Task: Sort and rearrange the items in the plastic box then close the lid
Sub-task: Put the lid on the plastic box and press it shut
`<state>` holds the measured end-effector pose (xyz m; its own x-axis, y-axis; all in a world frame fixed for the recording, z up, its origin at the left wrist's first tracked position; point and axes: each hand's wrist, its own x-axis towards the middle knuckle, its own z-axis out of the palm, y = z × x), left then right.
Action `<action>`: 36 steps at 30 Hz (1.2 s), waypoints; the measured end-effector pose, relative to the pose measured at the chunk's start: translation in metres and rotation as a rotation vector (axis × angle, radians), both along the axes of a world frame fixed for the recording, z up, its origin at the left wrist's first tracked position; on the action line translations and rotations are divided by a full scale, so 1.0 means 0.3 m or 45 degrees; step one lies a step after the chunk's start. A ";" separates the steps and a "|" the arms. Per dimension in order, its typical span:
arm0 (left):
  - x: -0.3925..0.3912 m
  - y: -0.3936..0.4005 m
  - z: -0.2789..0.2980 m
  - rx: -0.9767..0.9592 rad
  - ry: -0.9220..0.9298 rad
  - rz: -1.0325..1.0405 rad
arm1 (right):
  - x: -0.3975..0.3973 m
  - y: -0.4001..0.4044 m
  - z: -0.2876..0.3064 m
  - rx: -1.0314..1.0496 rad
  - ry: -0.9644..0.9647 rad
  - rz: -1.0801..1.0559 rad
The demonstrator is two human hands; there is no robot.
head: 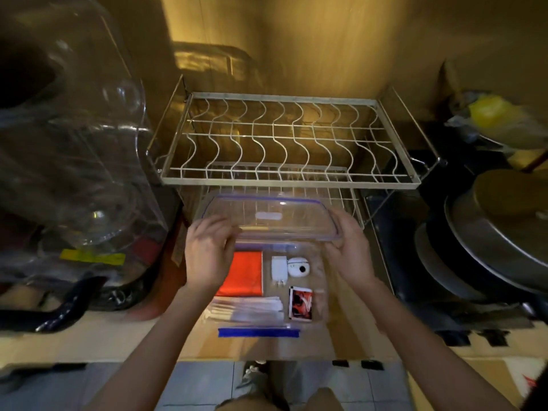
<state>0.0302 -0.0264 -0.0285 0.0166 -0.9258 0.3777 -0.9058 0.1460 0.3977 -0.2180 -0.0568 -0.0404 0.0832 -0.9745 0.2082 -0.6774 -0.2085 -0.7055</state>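
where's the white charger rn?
Head view, centre: the charger lies in the box, between the orange packet on its left and the round white case on its right, just below the lid both hands hold.

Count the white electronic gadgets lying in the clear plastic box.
2: a white plug-in charger mid-box, and a round white earbud-style case touching its right side. The left hand may hide more.

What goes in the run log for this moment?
phase: closing | left hand and right hand: holding lid over box | contents: sorted
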 end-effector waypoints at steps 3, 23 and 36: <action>-0.002 0.082 0.075 0.092 0.147 0.040 | -0.046 0.060 0.070 0.047 -0.347 -0.021; 0.048 0.275 0.030 0.521 1.223 0.333 | -0.054 0.240 0.031 0.594 -1.151 -0.227; 0.022 0.148 -0.117 0.501 0.640 0.586 | 0.086 0.187 -0.112 0.648 -0.617 -0.333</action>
